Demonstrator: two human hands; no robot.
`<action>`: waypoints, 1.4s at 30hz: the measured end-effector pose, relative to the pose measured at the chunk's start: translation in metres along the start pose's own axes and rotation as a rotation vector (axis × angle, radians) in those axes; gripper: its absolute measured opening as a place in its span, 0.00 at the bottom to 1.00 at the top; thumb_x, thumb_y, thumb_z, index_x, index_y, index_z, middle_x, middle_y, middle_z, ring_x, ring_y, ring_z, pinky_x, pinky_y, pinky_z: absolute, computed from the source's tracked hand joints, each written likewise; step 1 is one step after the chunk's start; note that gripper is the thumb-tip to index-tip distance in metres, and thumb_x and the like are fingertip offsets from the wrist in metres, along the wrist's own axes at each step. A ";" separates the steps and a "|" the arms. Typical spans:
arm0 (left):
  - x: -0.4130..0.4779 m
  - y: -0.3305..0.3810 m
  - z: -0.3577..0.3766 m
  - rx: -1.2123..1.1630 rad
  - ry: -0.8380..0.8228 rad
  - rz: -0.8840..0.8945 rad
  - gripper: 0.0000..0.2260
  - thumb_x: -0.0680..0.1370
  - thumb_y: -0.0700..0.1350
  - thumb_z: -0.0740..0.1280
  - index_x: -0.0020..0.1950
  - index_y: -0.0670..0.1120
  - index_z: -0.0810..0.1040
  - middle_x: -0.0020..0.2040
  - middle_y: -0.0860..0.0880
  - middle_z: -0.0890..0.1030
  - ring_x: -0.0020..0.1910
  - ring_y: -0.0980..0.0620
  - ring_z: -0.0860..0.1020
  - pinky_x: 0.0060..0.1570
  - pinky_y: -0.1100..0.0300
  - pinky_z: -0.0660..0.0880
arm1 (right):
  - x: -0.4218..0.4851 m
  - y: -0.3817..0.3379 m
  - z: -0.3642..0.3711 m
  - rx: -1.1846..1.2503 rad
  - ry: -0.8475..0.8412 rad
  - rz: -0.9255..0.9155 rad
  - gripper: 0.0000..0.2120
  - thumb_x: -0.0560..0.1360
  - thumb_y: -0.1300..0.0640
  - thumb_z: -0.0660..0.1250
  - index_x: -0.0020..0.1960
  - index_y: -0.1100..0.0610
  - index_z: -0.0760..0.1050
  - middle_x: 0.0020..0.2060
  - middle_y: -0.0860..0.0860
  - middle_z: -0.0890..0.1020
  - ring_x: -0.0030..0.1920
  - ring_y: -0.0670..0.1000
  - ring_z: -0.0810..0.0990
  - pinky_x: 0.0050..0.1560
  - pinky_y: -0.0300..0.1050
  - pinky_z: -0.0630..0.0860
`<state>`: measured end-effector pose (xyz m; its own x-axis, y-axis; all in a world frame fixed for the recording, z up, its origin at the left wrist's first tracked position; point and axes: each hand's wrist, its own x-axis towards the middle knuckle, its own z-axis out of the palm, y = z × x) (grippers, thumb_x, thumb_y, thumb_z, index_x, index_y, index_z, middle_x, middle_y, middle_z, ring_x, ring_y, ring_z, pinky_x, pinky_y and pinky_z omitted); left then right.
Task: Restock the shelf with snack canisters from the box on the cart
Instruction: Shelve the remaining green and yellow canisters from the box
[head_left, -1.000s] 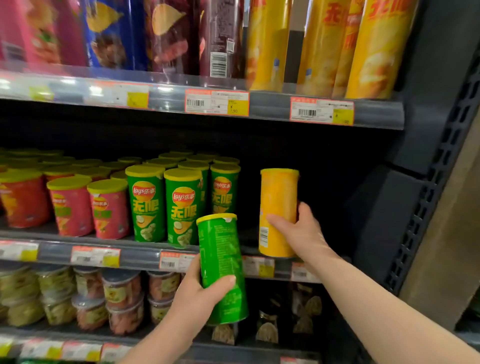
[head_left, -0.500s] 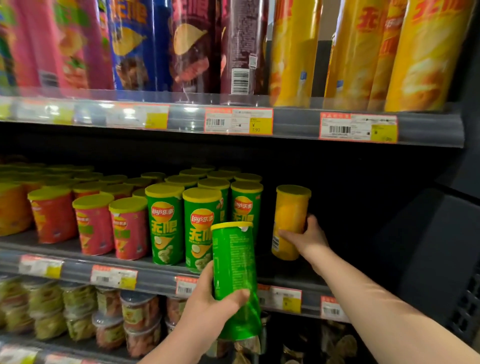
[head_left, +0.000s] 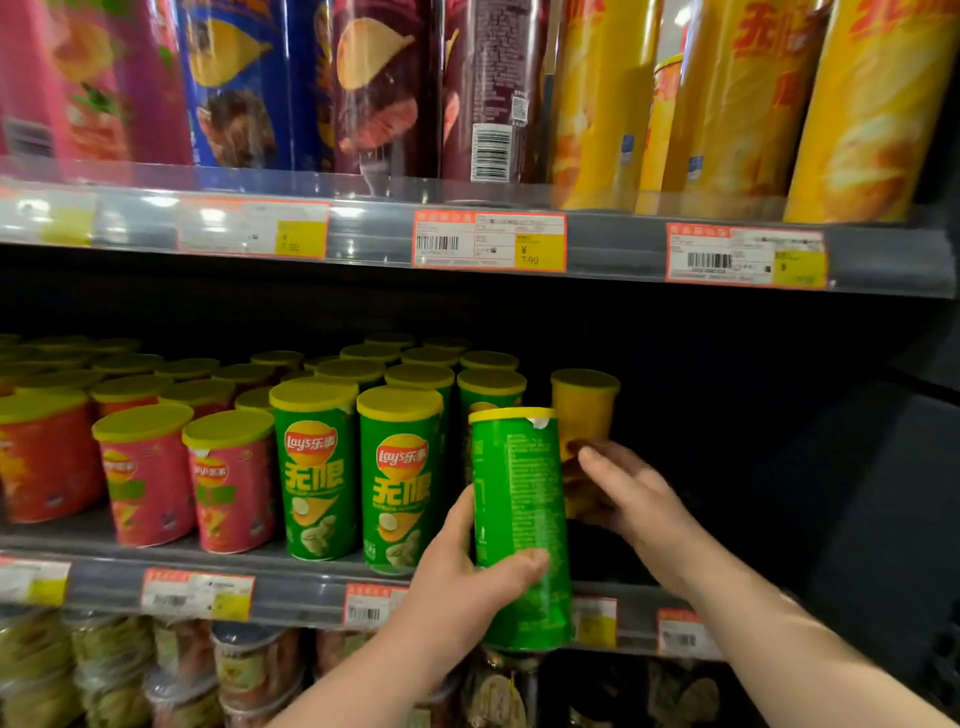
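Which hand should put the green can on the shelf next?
Left. The left hand grips the green canister upright, just in front of the green row. The right hand is over by the yellow canister, fingers straight.

Pretty clearly a shop, looks like a supermarket snack aisle: dark tiered shelves (head_left: 615, 248) packed with rows of identical chip canisters (head_left: 314, 483), and every shelf edge carries orange-and-yellow price tags (head_left: 489, 240) with barcodes and ¥ prices.

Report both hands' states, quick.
Left hand: holding the green cylindrical snack canister.
Right hand: open, beside the yellow cylindrical canister.
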<state>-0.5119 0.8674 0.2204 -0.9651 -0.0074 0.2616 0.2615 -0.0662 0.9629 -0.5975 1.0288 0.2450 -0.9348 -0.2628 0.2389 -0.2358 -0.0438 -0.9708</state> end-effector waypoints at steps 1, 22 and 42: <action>0.003 0.001 0.002 -0.002 -0.026 0.016 0.26 0.58 0.53 0.74 0.54 0.61 0.72 0.47 0.60 0.84 0.48 0.56 0.83 0.48 0.61 0.79 | -0.010 -0.004 0.003 0.014 -0.162 0.058 0.16 0.72 0.48 0.70 0.58 0.51 0.75 0.52 0.49 0.83 0.56 0.51 0.81 0.55 0.45 0.76; 0.000 -0.074 -0.039 1.355 0.098 0.770 0.24 0.67 0.57 0.64 0.58 0.47 0.77 0.50 0.50 0.78 0.49 0.51 0.71 0.54 0.60 0.65 | -0.003 0.017 0.048 -0.491 0.111 0.091 0.30 0.66 0.53 0.77 0.61 0.53 0.65 0.54 0.50 0.77 0.55 0.51 0.78 0.56 0.46 0.75; -0.009 -0.068 -0.040 1.392 0.102 0.648 0.24 0.65 0.58 0.59 0.55 0.47 0.79 0.51 0.52 0.72 0.51 0.52 0.70 0.49 0.61 0.78 | -0.015 0.014 0.050 -0.672 -0.036 0.163 0.25 0.67 0.53 0.73 0.57 0.50 0.62 0.53 0.48 0.75 0.52 0.48 0.75 0.52 0.41 0.72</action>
<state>-0.5215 0.8323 0.1502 -0.6672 0.2636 0.6967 0.3687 0.9296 0.0014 -0.5734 0.9838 0.2269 -0.9657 -0.2474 0.0794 -0.2175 0.6023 -0.7681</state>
